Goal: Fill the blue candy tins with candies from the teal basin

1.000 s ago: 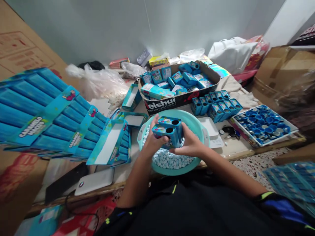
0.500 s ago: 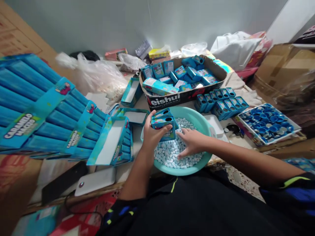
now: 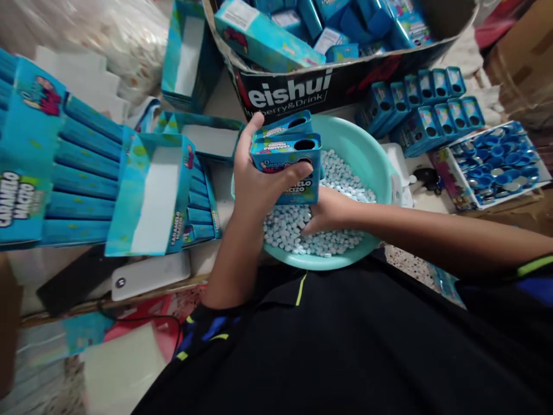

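The right hand (image 3: 330, 213) has let go of the two blue boxes (image 3: 287, 167) and now lies among the pale candies (image 3: 341, 173) inside the teal basin (image 3: 365, 141). Its fingers are hidden under the boxes, so I cannot tell their state. The left hand (image 3: 254, 184) alone grips both boxes above the basin.

My left hand (image 3: 259, 187) is raised over the left part of the basin (image 3: 367, 144). Its grip is closed around two blue boxes (image 3: 287, 167), thumb across the front face and fingers behind, and the forearm runs straight back to my chest. My right hand (image 3: 330, 212) lies low inside the basin, fingers hidden behind the boxes, bare forearm crossing the basin's near rim.
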A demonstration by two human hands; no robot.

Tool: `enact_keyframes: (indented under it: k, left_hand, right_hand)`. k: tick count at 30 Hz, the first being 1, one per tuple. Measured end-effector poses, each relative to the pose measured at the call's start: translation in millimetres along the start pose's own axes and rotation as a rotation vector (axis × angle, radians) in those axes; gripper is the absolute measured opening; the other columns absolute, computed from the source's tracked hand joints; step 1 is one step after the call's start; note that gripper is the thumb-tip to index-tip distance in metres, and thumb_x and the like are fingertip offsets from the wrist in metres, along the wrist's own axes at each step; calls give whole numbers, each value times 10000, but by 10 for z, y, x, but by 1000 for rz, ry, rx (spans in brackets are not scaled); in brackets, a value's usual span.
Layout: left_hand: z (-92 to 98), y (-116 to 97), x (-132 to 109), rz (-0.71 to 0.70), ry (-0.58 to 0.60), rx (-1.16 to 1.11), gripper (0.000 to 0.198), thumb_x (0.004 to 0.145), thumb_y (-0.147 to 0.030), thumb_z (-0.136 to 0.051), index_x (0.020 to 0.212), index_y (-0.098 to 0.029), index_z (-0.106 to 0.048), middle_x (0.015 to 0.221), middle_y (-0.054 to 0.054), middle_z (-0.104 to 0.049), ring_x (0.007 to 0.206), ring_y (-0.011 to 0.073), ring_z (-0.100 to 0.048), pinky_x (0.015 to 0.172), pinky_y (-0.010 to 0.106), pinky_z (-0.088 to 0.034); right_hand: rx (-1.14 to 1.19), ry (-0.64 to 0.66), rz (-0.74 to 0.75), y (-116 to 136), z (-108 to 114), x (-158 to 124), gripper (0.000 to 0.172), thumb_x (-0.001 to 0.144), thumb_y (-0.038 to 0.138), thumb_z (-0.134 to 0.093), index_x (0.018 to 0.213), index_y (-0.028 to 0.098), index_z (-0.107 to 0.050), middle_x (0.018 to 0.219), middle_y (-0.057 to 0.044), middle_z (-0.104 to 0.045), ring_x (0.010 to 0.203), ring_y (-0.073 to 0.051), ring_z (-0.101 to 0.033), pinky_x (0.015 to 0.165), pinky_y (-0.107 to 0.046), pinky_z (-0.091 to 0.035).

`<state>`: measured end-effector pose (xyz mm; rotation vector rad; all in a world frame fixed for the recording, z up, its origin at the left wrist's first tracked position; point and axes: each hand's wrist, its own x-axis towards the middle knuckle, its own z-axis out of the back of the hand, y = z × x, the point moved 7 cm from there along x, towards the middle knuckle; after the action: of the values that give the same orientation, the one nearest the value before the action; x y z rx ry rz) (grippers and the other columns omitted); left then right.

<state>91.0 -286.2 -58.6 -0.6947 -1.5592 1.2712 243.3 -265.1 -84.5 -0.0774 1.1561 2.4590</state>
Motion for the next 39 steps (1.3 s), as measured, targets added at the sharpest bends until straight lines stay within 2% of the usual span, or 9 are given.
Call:
enact_keyframes:
  k: [4, 9, 14, 17, 21, 25, 29, 35, 39]
  left_hand:
    - [-72, -50, -47, 25, 102, -51, 879, 664, -704, -953, 1371, -299, -624, 1268, 70, -750, 1178, 329, -748, 979, 479, -634]
    - [-119, -309, -107, -93, 132, 38, 946, 602, -751, -962, 1348, -313, -580, 1242, 54, -746, 1143, 313, -750, 940, 454, -642]
    - [-137, -405, -165, -189, 87, 176, 1057, 633, -763, -948, 1477, -311, -499, 1442, 91, -656, 1256, 354, -697, 1033, 524, -616]
    - [-203, -387, -208, -180, 138, 200, 1097, 663, -748, -941, 1539, -303, -453, 1511, 122, -620, 1296, 373, -684, 1053, 540, -615]
    - [-268, -398, -244, -122, 159, 336, 1097, 685, -712, -937, 1561, -278, -438, 1583, 146, -570, 1412, 396, -610, 1141, 537, -563]
    - [-327, -435, -257, -68, 180, 359, 1013, 673, -649, -960, 1485, -260, -498, 1506, 139, -630, 1364, 389, -641, 1123, 530, -568]
    - [-320, -409, -239, -18, 137, 351, 936, 622, -599, -997, 1377, -270, -553, 1346, 113, -702, 1239, 390, -696, 1019, 542, -599]
    - [-304, -381, -216, -4, 127, 321, 948, 558, -537, -1047, 1333, -285, -561, 1285, 73, -707, 1183, 357, -699, 974, 488, -591]
    - [-247, -428, -217, -14, 80, 312, 915, 588, -552, -1030, 1319, -269, -558, 1255, 71, -702, 1146, 319, -699, 962, 444, -588]
  right_hand:
    - [37, -63, -143, -117, 9, 56, 619, 679, 248, -873, 1287, 231, -761, 1317, -105, -780, 1268, -402, -713, 1074, -525, -594]
    - [115, -163, -75, -128, 202, 56, 498, 661, 205, -848, 1154, 232, -785, 1160, -76, -812, 1181, -361, -737, 1059, -503, -609]
    - [368, -448, -333, -457, 749, -130, 274, 674, 276, -847, 915, 216, -732, 724, -15, -692, 687, -237, -701, 639, -398, -620]
    - [493, -689, -254, -397, 1130, -295, 236, 729, 333, -824, 850, 249, -640, 704, 14, -607, 595, -169, -626, 510, -320, -518]
    - [508, -826, 6, 20, 1318, -386, 245, 796, 399, -778, 873, 280, -577, 844, 10, -642, 694, -155, -646, 574, -310, -543]
    - [392, -850, 179, 374, 1145, -343, 209, 842, 408, -738, 963, 300, -605, 968, -4, -676, 888, -194, -687, 764, -373, -616]
    - [147, -782, 166, 535, 917, -261, 238, 877, 346, -696, 1109, 303, -669, 1025, -33, -688, 1029, -258, -699, 899, -475, -631]
    - [104, -770, 134, 494, 965, -335, 364, 961, 464, -661, 1287, 302, -662, 1194, -58, -711, 1171, -276, -705, 1036, -493, -600]
    - [143, -665, 1, 21, 1153, -447, 474, 1094, 585, -357, 1341, 300, -645, 1321, -75, -716, 1276, -269, -700, 1054, -466, -598]
